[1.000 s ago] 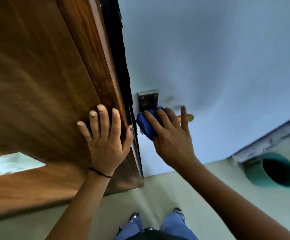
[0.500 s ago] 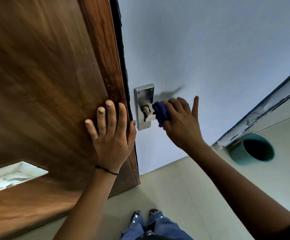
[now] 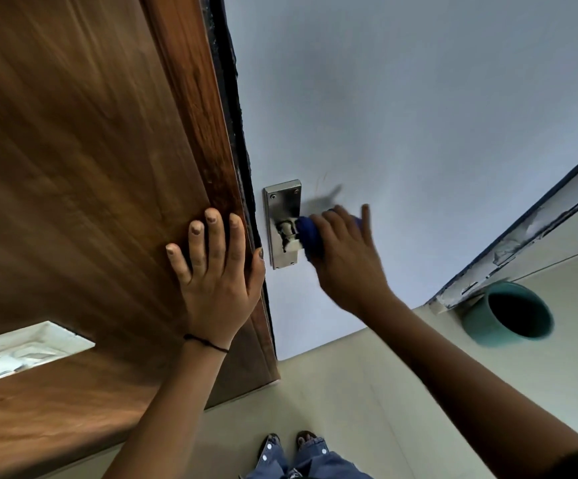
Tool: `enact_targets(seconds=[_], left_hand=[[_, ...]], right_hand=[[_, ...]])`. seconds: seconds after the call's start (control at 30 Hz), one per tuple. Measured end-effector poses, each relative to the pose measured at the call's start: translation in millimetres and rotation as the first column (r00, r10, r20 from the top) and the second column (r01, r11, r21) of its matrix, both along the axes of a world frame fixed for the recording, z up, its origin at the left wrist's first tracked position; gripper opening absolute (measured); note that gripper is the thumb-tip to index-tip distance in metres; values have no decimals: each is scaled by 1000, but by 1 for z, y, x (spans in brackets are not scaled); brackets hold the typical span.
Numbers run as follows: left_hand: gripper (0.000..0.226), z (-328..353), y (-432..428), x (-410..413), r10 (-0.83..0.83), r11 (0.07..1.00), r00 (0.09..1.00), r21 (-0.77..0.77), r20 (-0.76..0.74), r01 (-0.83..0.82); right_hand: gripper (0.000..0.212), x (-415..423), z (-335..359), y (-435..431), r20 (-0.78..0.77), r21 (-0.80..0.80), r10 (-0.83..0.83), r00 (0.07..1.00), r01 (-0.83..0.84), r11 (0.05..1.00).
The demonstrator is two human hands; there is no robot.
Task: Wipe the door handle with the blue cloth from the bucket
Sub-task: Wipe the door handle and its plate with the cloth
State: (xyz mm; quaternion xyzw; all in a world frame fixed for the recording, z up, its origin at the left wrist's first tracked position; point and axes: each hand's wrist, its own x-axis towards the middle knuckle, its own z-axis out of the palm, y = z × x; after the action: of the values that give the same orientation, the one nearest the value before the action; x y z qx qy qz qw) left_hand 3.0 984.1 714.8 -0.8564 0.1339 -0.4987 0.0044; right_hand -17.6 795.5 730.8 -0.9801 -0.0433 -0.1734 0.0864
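Left hand (image 3: 216,281) open, flat against wooden door (image 3: 83,174). Right hand (image 3: 344,257) closed around blue cloth (image 3: 310,235), pressed on door handle (image 3: 289,235) of metal plate (image 3: 282,205). Teal bucket (image 3: 508,314) on floor, far right.

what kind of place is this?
Probably indoors at a doorway, in a home or similar building. A wooden door meets a pale blue wall, a metal door handle is being wiped, and a teal bucket stands on the pale floor.
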Motion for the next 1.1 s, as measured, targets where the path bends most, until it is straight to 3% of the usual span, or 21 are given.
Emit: enact_targets(seconds=[0.1, 0.2, 0.3, 0.4, 0.43, 0.47, 0.53, 0.57, 0.63, 0.7, 0.77, 0.83, 0.9, 0.97, 1.03, 1.1], left_hand=[[89, 0, 0, 1, 7, 1000, 1000, 2, 0, -7], [88, 1, 0, 0, -2, 1000, 1000, 4, 2, 2], [89, 1, 1, -1, -5, 1000, 1000, 8, -3, 5], [89, 2, 2, -1, -6, 1000, 1000, 14, -8, 7], [88, 2, 2, -1, -7, 1000, 1000, 14, -7, 7], [88, 2, 1, -1, -10, 1000, 1000, 12, -5, 10], [88, 1, 1, -1, -12, 1000, 1000, 12, 0, 12], [87, 1, 1, -1, -11, 1000, 1000, 11, 2, 11], [88, 1, 1, 0, -6, 1000, 1000, 6, 3, 5], [89, 2, 0, 0, 0, 1000, 1000, 1, -4, 0], [90, 2, 0, 0, -7, 1000, 1000, -1, -7, 7], [89, 1, 0, -1, -17, 1000, 1000, -7, -11, 17], [88, 1, 0, -1, -28, 1000, 1000, -11, -12, 28], [88, 2, -1, -1, -26, 1000, 1000, -11, -14, 26], [87, 3, 0, -1, -24, 1000, 1000, -10, -20, 23], [88, 1, 1, -1, -22, 1000, 1000, -7, -19, 22]], right_hand=[[56, 2, -2, 28, 17, -5, 62, 998, -62, 998], [47, 4, 0, 13, 54, -69, 101, 993, -97, 993], [37, 10, 4, -24, -19, -116, 107, 994, -108, 987], [36, 22, 10, -62, -189, -3, 107, 976, -109, 994], [34, 23, 15, -71, -265, 134, 146, 953, -113, 984], [29, 24, 16, -78, -332, 364, 223, 917, -93, 927], [24, 22, 13, -83, -345, 786, 405, 847, 25, 617], [23, 20, 6, -83, -295, 880, 429, 854, 68, 470], [27, 14, -12, -75, -200, 960, 346, 917, 112, 258], [36, 9, -25, -54, -112, 991, 230, 967, 127, -49], [33, 7, -30, -28, -81, 918, 122, 989, 122, -376], [40, 7, -30, -5, -95, 792, 47, 994, 104, -601], [45, 9, -25, 17, -128, 703, 28, 991, 110, -703], [40, 6, -19, 42, -155, 684, 72, 985, 159, -712], [31, 1, -23, 65, -154, 713, 114, 982, 190, -675], [28, -3, -30, 78, -181, 801, 118, 976, 216, -559]])
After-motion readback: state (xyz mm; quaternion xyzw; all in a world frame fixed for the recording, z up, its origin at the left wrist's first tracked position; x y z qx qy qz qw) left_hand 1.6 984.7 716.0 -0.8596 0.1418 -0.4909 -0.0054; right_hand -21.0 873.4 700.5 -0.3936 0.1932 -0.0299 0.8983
